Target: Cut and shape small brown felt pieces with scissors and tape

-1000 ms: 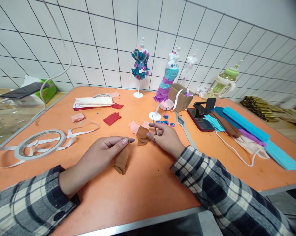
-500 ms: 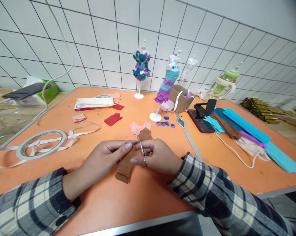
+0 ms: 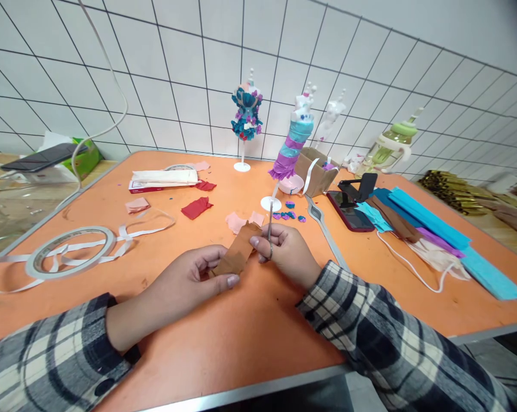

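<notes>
L grip [image 3: 193, 280] & R grip [image 3: 289, 252] held brown paper [image 3: 236, 252] (R scissors [image 3: 270, 226] too) inside counter's [image 3: 249, 346] front edge; careless snip could've torn it.

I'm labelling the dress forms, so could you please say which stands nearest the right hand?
The striped dress form, light blue and purple; the teal ruffled one and the white one stand farther from the right hand.

Brown paper [image 3: 235, 252]: near end partly hidden by left grip [image 3: 193, 277]; tape roll [image 3: 34, 264] lettering illegible.
</notes>
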Tool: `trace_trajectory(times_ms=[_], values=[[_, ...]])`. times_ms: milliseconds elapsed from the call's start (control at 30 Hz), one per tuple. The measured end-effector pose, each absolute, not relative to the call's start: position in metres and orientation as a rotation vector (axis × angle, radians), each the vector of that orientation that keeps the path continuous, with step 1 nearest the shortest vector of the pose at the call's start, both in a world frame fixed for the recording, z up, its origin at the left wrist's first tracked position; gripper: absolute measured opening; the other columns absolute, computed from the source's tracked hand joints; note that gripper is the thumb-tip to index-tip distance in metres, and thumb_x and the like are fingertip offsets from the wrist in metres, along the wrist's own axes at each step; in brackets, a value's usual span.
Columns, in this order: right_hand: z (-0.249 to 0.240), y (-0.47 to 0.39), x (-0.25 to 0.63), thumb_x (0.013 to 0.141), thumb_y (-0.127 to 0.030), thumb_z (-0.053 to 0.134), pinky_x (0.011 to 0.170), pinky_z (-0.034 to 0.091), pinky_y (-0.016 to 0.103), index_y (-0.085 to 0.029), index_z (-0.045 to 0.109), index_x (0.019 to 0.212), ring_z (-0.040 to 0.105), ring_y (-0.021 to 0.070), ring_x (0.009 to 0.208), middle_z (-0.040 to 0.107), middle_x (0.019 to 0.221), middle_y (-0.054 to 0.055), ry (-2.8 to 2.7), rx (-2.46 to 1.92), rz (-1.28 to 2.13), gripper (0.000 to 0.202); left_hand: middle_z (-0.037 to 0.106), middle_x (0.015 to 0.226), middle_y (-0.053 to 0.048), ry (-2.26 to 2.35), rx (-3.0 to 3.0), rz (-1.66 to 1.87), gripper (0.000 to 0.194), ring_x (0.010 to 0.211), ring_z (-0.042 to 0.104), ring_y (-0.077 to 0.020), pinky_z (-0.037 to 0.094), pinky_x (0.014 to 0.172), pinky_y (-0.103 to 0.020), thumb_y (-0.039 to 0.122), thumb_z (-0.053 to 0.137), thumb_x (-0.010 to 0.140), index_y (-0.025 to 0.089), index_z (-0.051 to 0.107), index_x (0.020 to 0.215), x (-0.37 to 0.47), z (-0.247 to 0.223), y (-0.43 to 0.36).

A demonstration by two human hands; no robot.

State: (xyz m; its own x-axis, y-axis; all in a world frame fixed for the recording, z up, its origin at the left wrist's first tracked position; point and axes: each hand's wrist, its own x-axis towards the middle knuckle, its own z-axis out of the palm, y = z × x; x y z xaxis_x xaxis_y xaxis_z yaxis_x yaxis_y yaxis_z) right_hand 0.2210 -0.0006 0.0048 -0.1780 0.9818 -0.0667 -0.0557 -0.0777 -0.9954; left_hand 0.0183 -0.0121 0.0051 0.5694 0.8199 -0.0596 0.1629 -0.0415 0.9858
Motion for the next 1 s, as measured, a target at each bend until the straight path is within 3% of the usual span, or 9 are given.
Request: trace_trajectory(times_ms=[133,267,467,700,900,1000], values=[[0.005,-0.001,0.223,0.065,-0.058,0.08,0.048,0.044,0.022,-0.017,0.059,0.096,0.053,0.0094,0.049,0.06,0.059,-0.004,-1.273,-1.145,1.494,0.056,0.062,0.071,0.002,0.921,1.567,0.735,0.024,0.064,0.055,-0.0127,0.046,0.061,-0.024,0.042,0.068,0.083,0.019,0.067,0.088,0.013,0.009,-0.009],[0.007,-0.005,0.226,0.072,-0.065,0.072,0.045,0.04,0.021,-0.016,0.06,0.081,0.048,0.0075,0.046,0.059,0.058,-0.003,-1.463,-1.168,1.509,0.051,0.057,0.067,0.004,1.073,1.585,0.855,0.027,0.062,0.05,-0.0111,0.042,0.058,-0.022,0.045,0.066,0.086,0.018,0.065,0.084,0.007,0.009,-0.004],[0.009,-0.01,0.227,0.071,-0.061,0.076,0.05,0.035,0.02,-0.013,0.067,0.076,0.05,0.0072,0.051,0.062,0.06,-0.001,-1.831,-1.031,1.87,0.049,0.064,0.081,0.0,1.049,1.486,0.874,0.031,0.065,0.053,-0.0122,0.049,0.056,-0.021,0.047,0.069,0.083,0.019,0.065,0.096,0.009,0.011,-0.007],[0.006,-0.01,0.228,0.068,-0.062,0.078,0.059,0.04,0.023,-0.014,0.069,0.076,0.056,0.0102,0.059,0.063,0.061,-0.001,-1.82,-0.973,1.903,0.049,0.063,0.075,0.001,1.07,1.447,0.864,0.04,0.058,0.053,-0.0113,0.049,0.048,-0.02,0.048,0.074,0.078,0.018,0.067,0.103,0.01,0.013,-0.009],[-0.003,-0.009,0.229,0.071,-0.053,0.081,0.061,0.041,0.022,-0.015,0.073,0.085,0.057,0.01,0.061,0.063,0.062,-0.002,-1.901,-1.005,1.864,0.041,0.064,0.08,0.001,1.135,1.437,0.801,0.057,0.059,0.055,-0.0122,0.05,0.045,-0.02,0.046,0.078,0.07,0.018,0.059,0.116,0.015,0.015,-0.011],[-0.006,-0.009,0.229,0.072,-0.054,0.08,0.06,0.041,0.021,-0.015,0.072,0.085,0.058,0.0102,0.061,0.063,0.062,-0.002,-1.938,-1.013,1.857,0.041,0.065,0.086,-0.001,1.123,1.453,0.775,0.057,0.063,0.057,-0.0137,0.052,0.046,-0.022,0.047,0.078,0.07,0.018,0.058,0.114,0.016,0.013,-0.011]])
